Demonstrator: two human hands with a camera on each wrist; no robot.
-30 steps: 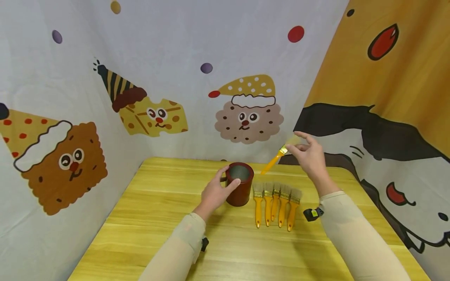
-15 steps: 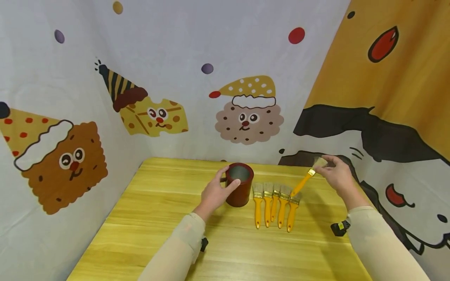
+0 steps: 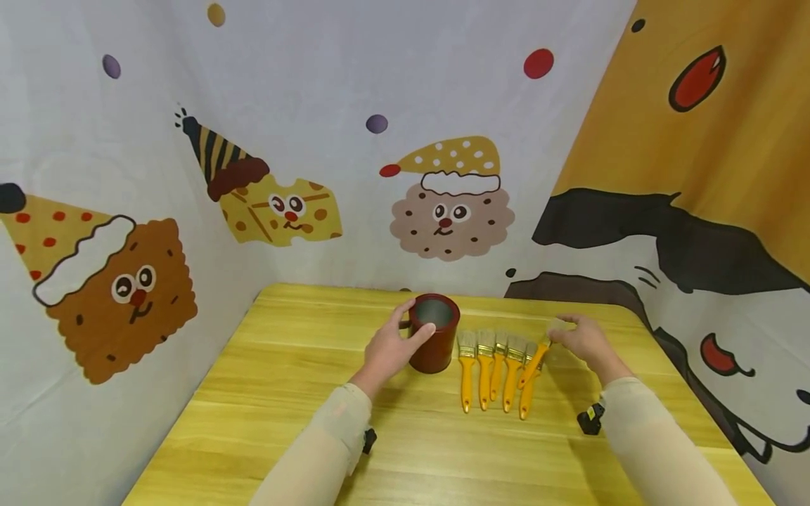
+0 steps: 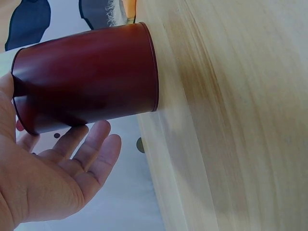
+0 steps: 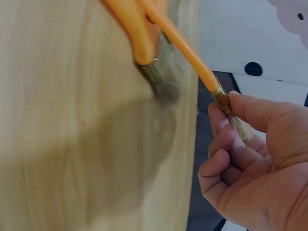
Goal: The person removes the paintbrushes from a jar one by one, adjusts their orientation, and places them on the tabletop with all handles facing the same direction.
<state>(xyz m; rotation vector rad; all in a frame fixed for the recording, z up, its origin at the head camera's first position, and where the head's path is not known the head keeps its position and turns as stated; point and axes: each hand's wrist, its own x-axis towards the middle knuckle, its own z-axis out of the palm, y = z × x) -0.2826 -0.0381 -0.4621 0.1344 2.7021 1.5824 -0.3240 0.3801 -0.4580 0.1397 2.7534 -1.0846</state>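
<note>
My left hand point(image 3: 387, 349) grips a dark red cup point(image 3: 433, 351) near its rim, thumb on the near side and index finger on the far side. The cup stands upright on the table, to the left of the brushes. My right hand point(image 3: 585, 343) pinches a paintbrush point(image 5: 192, 57) by its metal ferrule and pale bristles, as the right wrist view shows. Its orange handle points down and left, overlapping the rightmost brush of a row of several paintbrushes point(image 3: 485, 369). Those lie bristles away from me, handles towards me.
The wooden table point(image 3: 266, 407) has its back edge against a printed cloth backdrop point(image 3: 304, 91) with cartoon figures. Cloth also hangs close along the left and right sides.
My right hand has carried the paintbrush from beside the cup out to the right, then lowered it over the right end of the row. My left hand and the cup have stayed put.
</note>
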